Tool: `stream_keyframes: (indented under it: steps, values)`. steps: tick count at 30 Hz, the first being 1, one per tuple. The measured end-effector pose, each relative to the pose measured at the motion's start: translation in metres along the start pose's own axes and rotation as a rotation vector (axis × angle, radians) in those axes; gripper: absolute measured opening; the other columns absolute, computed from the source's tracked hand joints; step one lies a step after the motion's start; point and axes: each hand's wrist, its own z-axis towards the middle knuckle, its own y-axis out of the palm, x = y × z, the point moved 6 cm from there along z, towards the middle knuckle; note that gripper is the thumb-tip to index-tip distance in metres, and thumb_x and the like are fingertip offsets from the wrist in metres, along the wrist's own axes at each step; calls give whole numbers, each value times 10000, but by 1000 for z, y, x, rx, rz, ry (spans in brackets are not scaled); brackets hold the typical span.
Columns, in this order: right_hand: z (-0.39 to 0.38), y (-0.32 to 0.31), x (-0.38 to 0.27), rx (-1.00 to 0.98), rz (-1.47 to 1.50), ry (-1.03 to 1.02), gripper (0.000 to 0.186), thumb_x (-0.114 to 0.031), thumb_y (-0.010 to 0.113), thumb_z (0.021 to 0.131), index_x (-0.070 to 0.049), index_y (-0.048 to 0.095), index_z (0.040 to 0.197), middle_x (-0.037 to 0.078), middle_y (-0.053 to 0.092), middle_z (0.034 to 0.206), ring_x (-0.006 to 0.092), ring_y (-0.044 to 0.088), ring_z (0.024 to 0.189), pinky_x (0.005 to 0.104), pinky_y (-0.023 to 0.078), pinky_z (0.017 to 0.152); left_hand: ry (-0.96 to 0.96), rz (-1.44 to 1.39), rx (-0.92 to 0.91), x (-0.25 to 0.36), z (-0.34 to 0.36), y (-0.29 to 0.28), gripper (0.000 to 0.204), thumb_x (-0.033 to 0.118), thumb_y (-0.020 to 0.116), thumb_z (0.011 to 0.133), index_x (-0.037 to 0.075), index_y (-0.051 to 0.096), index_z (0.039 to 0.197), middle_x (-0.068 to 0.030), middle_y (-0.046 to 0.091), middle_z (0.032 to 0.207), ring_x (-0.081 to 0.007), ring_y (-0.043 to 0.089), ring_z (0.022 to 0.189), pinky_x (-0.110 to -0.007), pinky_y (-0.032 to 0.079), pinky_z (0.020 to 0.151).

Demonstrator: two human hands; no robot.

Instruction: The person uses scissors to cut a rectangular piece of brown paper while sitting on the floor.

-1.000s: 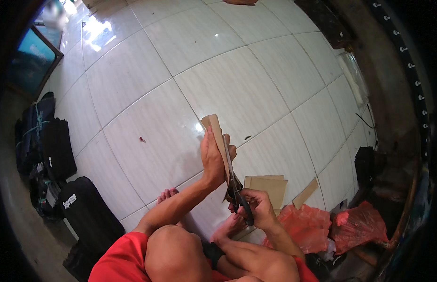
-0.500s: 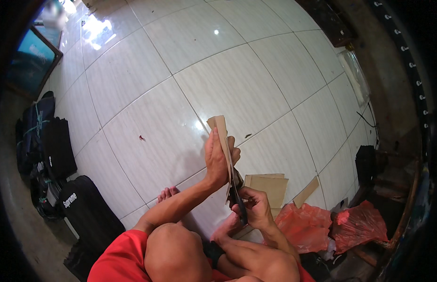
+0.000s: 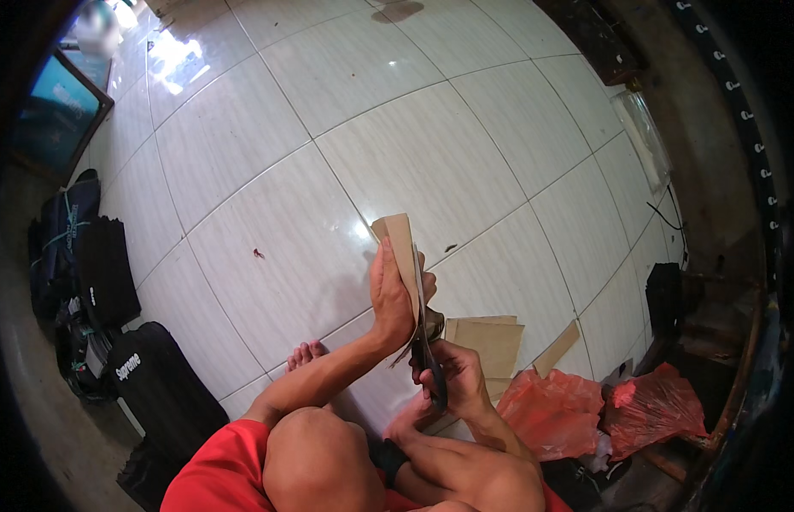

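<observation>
My left hand grips a narrow piece of brown cardboard and holds it up on edge above the tiled floor. Just below, my right hand is closed on the black handles of a pair of scissors. The scissor blades run up along the cardboard's right edge, against the left palm. Whether the blades are open I cannot tell. My bare knees and one foot show beneath the hands.
Flat cardboard sheets and a cardboard strip lie on the white tiles at the right. Crumpled red plastic bags sit beside them. Black bags line the left wall, with a framed picture further back.
The cardboard has turned more edge-on and been lifted slightly, and the scissors have advanced further up along it. Both hands stay in about the same place.
</observation>
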Motion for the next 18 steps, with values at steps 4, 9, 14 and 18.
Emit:
stream_keyframes:
  steps: [4,9,14,18]
  values:
    - [1,6,-3,-33,96,-8,195,-52,737,901,12,667,1072,39,665,951,94,624,835,251,545,659,-50,25,97,-3,-5,3,357,404,336,1106,124,453,917,19,400,652,-90,309,435,-257,276,395]
    - [3,10,-7,-47,112,-55,483,-354,770,895,46,611,1113,92,654,931,149,641,805,261,545,616,-25,27,-10,-5,-3,-4,361,411,338,1103,113,471,947,16,405,653,-101,340,435,-269,289,395]
    - [1,9,-1,-27,91,17,593,-463,778,863,43,610,1124,81,654,948,145,638,810,268,533,636,-4,65,-18,-3,-6,-3,364,411,326,1105,117,451,930,14,406,654,-103,340,432,-272,274,387]
    - [1,16,-7,-67,186,-23,637,-496,802,828,40,615,1118,75,653,934,133,626,800,256,512,635,72,5,-132,-6,-7,-2,361,412,321,1105,118,437,930,11,400,653,-103,330,428,-272,271,391]
